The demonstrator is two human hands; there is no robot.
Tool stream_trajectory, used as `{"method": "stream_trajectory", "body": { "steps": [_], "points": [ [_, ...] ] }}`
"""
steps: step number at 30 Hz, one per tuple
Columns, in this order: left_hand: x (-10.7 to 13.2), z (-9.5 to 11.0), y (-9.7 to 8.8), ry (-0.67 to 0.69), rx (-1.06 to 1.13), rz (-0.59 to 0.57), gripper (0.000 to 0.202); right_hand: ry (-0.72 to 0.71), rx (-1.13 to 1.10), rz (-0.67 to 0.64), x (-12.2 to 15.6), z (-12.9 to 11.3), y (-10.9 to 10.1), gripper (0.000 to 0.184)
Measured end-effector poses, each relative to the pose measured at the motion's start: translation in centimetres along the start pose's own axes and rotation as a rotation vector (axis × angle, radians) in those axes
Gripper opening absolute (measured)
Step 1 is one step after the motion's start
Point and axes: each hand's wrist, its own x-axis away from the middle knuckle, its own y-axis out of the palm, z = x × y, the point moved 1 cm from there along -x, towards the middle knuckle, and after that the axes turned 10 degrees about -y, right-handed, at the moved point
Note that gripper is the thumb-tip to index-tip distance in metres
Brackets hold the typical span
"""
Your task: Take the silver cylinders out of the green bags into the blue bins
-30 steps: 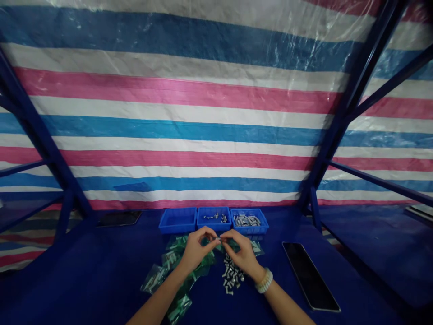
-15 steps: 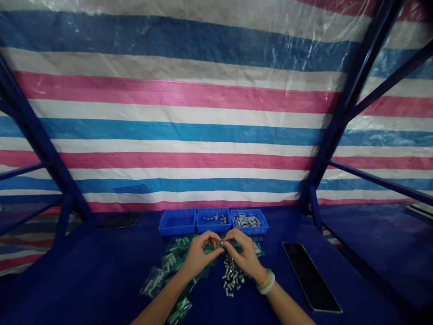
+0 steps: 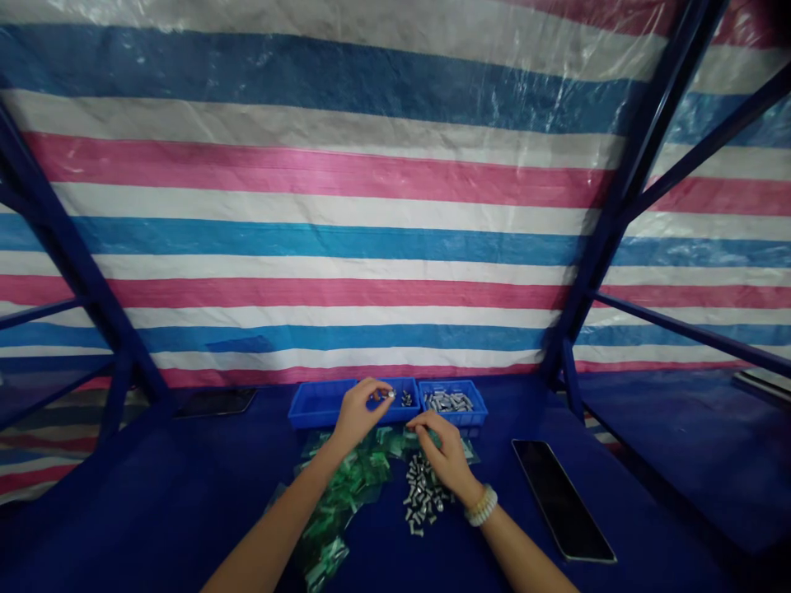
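My left hand [image 3: 359, 408] reaches forward over the middle blue tray [image 3: 401, 401], its fingertips pinched on a small silver metal part [image 3: 390, 394]. My right hand [image 3: 446, 455], with a beaded bracelet at the wrist, hovers with curled fingers over a loose pile of small silver metal parts [image 3: 421, 495] on the blue table; whether it holds anything I cannot make out. A heap of green-tinted plastic bags with parts [image 3: 346, 486] lies under my left forearm. The right blue tray [image 3: 452, 403] holds several silver cylinders. The left blue tray [image 3: 312, 403] looks empty.
A dark phone [image 3: 562, 500] lies flat to the right of my right hand. Another dark flat device [image 3: 216, 401] rests at the back left. Blue metal frame posts [image 3: 572, 329] rise on both sides, and a striped tarpaulin [image 3: 371, 206] closes off the back.
My hands were together above the pile, working on one small part. My left hand has since moved forward to the middle tray with the part, while my right hand stayed near the pile.
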Motion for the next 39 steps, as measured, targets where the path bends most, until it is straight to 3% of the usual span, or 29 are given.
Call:
{"method": "stream_trajectory", "body": {
  "steps": [4,9,12,23,29,39],
  "points": [
    [-0.1,-0.6,0.7,0.001,-0.164,-0.097,0.02,0.005,0.03,0.061,0.0,0.3,-0.2,0.022],
    [3.5,0.8,2.9,0.178,-0.378,-0.481,0.015,0.013,0.047,0.099,0.1,0.3,-0.2,0.021],
    [4.5,1.5,3.7,0.208,-0.492,-0.565,0.011,0.009,0.044,0.109,0.1,0.3,-0.2,0.021],
    [5.7,1.1,2.4,0.284,-0.585,-0.535,0.012,0.016,0.068,0.101,0.1,0.4,-0.2,0.022],
    [6.0,1.0,1.6,0.284,-0.579,-0.585,0.015,0.024,0.075,0.092,0.2,0.6,-0.2,0.022],
    [6.1,-0.8,2.4,0.292,-0.486,-0.528,0.014,0.022,0.08,0.077,0.3,0.7,0.0,0.022]
  ]
}}
